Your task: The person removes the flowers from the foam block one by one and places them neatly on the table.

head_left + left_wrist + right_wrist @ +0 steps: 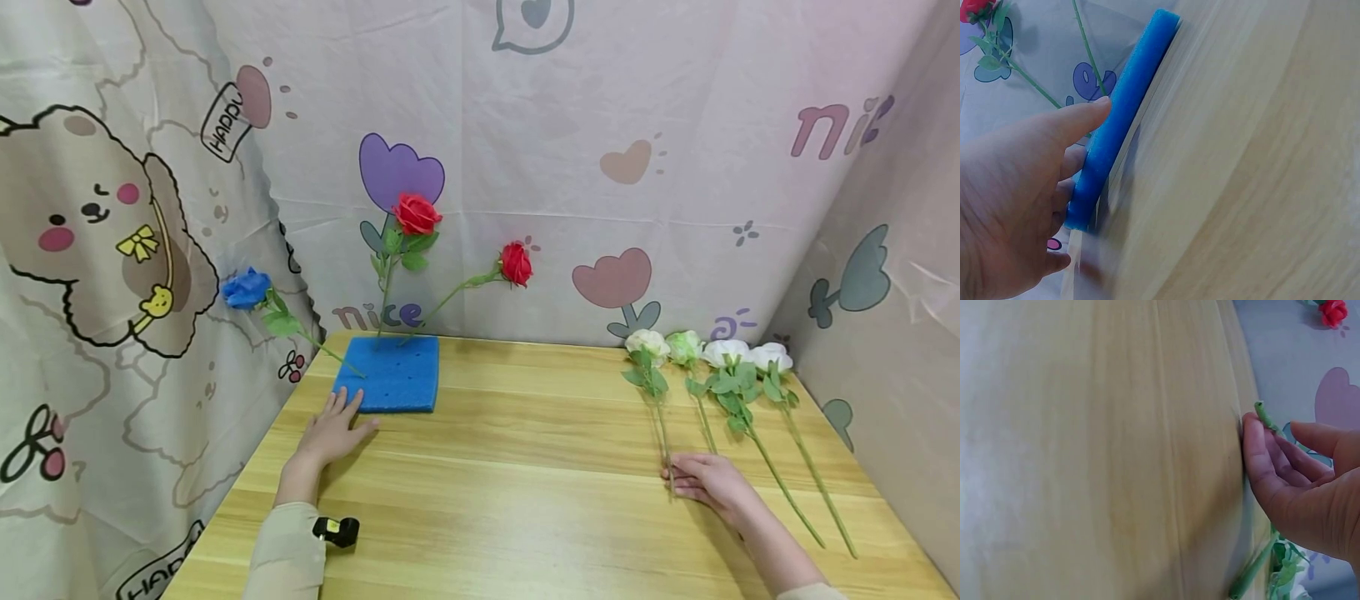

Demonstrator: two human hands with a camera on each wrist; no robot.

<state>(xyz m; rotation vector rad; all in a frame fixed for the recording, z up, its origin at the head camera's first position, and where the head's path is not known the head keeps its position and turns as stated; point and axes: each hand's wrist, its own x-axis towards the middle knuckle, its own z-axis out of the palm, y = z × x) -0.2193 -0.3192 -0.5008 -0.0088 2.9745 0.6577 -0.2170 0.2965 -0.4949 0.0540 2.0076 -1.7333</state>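
A blue foam block lies flat at the table's back left. Stuck in it are a leaning blue rose, an upright red rose and a second red rose tilted right. My left hand rests at the block's front left corner, fingers spread; in the left wrist view the thumb touches the foam's side. On the right, my right hand holds the lower stem of the leftmost white rose between thumb and fingers. The stem's cut end sticks out past the fingertips in the right wrist view.
Beside the held flower lie a pale green rose and two more white roses, one next to another, stems toward the front. Printed curtains rise behind the wooden table and at both sides.
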